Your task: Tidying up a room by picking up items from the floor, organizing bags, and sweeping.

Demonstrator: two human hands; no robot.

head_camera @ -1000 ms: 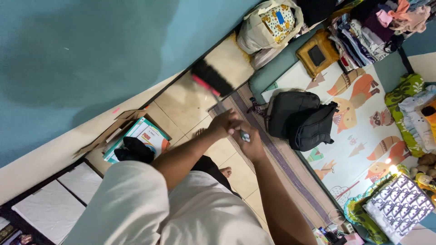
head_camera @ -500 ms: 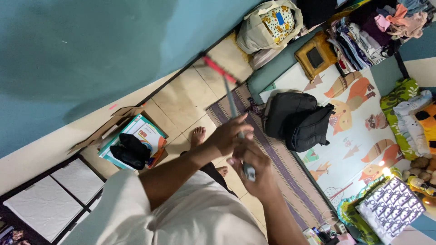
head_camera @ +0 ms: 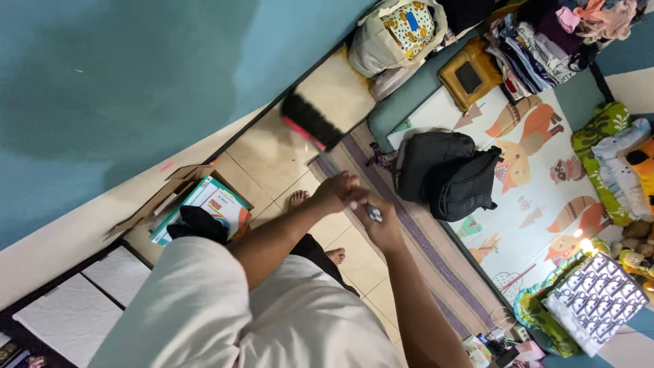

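Both hands close around the grey handle of a broom with a pink head and black bristles (head_camera: 312, 123): the left hand (head_camera: 337, 192) grips further along the shaft, the right hand (head_camera: 378, 221) wraps the end nearest the body. The bristles hover blurred over beige floor tiles (head_camera: 272, 157), ahead of the hands near the teal wall (head_camera: 122, 82). Right of the hands lies a striped purple mat (head_camera: 402, 218), with two black backpacks (head_camera: 443, 174) just beyond. Left of the left arm sits an open cardboard box of books (head_camera: 197, 204).

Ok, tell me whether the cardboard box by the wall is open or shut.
Open: the cardboard box has its flaps spread, with colourful books and a black item showing inside.
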